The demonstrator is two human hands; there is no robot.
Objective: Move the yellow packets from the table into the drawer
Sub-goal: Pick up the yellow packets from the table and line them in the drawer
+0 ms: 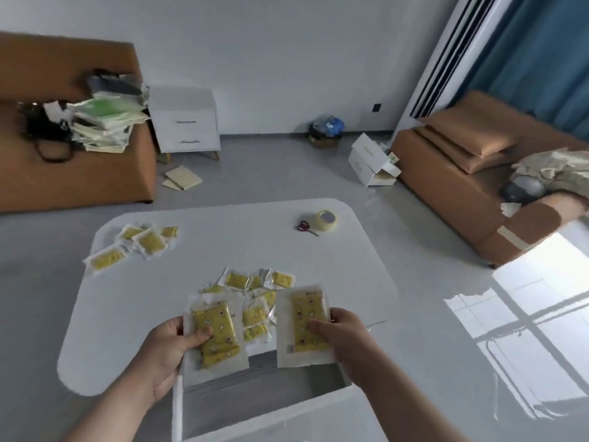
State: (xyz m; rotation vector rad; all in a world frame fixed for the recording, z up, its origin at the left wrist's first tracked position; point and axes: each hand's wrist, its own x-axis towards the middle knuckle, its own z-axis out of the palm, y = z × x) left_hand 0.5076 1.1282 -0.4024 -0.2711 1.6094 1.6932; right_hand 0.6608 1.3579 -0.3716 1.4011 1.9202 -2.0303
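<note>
My left hand [173,349] grips a yellow packet [220,327] in clear wrapping, thumb across its face. My right hand [342,333] grips a second yellow packet [306,317] the same way. Both packets hang above the front edge of the white table [223,237], just over the open white drawer [264,397]. Behind my hands a pile of several yellow packets [255,291] lies on the table. Another small group of yellow packets [143,242] lies at the table's far left corner. The inside of the drawer looks bare where it shows.
Red-handled scissors [306,227] and a roll of tape [326,219] lie at the table's far right. Brown sofas stand at the left [79,177] and the right [462,173]. A white nightstand [185,122], a bin [325,130] and white boxes [373,161] are on the floor behind.
</note>
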